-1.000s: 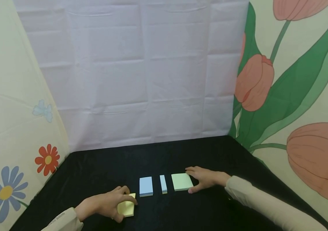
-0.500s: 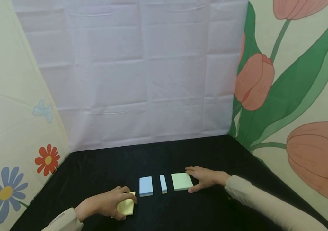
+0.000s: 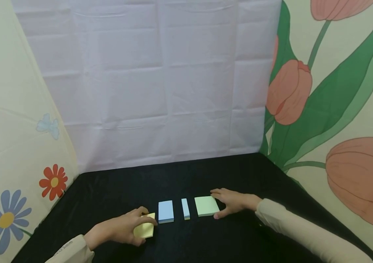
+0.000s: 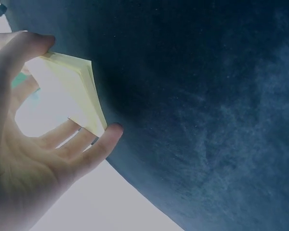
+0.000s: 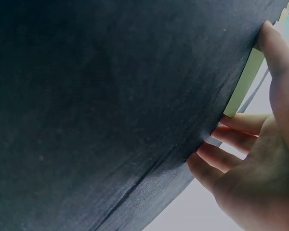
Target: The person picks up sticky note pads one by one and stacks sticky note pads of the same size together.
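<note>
My left hand (image 3: 125,227) holds a yellow sticky note pad (image 3: 145,231) by its edges, thumb on the near side and fingers on the far side. The left wrist view shows the yellow pad (image 4: 82,91) tilted between thumb and fingers; whether it touches the cloth I cannot tell. To its right lie a blue sticky note pad (image 3: 166,211) and a narrow light-blue pad (image 3: 185,209). My right hand (image 3: 233,202) grips the right end of a flat green sticky note pad (image 3: 206,206). In the right wrist view, thumb and forefinger span the green pad's edge (image 5: 245,82).
Black cloth (image 3: 186,179) covers the table under the pads. A white creased sheet (image 3: 156,91) hangs behind it. Flower-printed cloths stand at the left (image 3: 8,153) and right (image 3: 354,91) sides.
The left hand has moved the yellow pad a little away from me, and its far edge sits closer to the blue pad. The right hand and the other pads have stayed put.
</note>
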A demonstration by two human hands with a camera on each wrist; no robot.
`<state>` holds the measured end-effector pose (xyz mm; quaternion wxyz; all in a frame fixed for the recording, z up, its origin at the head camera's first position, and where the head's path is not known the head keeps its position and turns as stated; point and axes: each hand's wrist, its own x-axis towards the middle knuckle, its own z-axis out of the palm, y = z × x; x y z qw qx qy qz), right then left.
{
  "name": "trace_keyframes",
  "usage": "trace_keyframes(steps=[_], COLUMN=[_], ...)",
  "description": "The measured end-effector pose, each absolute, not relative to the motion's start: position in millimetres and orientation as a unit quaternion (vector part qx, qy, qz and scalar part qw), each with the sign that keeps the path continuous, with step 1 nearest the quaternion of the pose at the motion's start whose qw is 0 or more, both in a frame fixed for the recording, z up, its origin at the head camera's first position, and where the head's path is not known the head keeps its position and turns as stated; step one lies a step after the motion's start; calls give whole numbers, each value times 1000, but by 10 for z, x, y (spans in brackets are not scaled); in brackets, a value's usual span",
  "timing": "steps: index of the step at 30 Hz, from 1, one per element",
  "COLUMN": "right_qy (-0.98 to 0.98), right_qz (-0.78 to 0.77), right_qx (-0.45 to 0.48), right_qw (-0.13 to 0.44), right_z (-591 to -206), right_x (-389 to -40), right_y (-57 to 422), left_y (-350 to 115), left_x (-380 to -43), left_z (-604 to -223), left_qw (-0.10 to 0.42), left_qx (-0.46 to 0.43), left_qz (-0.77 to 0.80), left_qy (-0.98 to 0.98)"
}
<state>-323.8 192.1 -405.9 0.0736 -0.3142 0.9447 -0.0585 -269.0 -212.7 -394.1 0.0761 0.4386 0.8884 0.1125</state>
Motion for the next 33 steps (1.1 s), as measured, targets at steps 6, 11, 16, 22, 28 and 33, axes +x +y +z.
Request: trace_keyframes(steps=[6, 11, 16, 22, 28, 33], right_qy=[946, 945, 947, 946, 945, 945], right_qz=[-57, -57, -53, -55, -60, -59], right_qx=[-310, -311, -309, -309, -312, -313], right_qw=[74, 78, 77, 77, 75, 74], right_z=[-4081, -4107, -4104, -4105, -4093, -4097], right_x=[-3256, -3266, -3264, -3267, -3259, -3260], right_y=[1927, 1924, 1921, 1926, 1929, 1931], left_y=[-2108, -2084, -2060, -2022, -1970, -1924], left_x=[-2718, -2717, -2735, -2770, -2782, -2778], left_z=[-3942, -3949, -3959, -3945, -3918, -3910], left_qw=[60, 60, 57, 30, 25, 23], left_qx=[448, 442, 432, 437, 449, 455], left_qz=[114, 128, 136, 128, 120, 112], left_qy=[885, 886, 890, 890, 885, 883])
